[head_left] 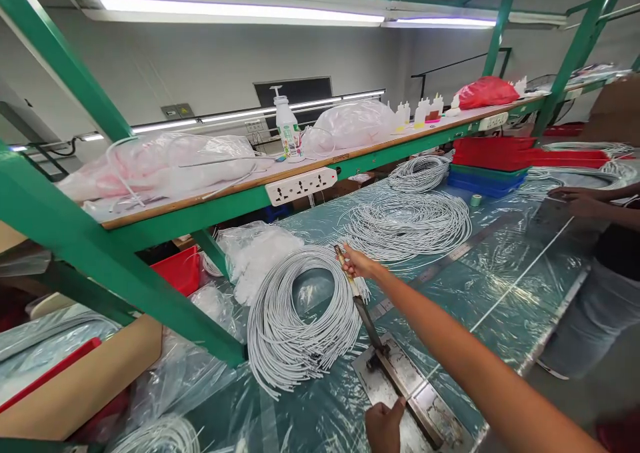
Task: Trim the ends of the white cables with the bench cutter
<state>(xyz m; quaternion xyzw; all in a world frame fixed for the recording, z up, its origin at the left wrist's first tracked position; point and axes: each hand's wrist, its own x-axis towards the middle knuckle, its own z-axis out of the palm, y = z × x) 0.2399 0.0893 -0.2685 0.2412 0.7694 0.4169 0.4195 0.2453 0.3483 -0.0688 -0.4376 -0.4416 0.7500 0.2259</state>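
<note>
Your left hand (pixel 383 425) rests closed on the cutter base (pixel 400 380) nearest you; your right arm stretches out, right hand (pixel 356 264) gripping the cutter lever (pixel 361 306), raised at a slant. Just left of that hand lies a coil of white cable (pixel 295 320). Beyond it sit more coils (pixel 407 223), then stacked red trays (pixel 493 152). A co-worker's hand (pixel 575 201) rests far right.
</note>
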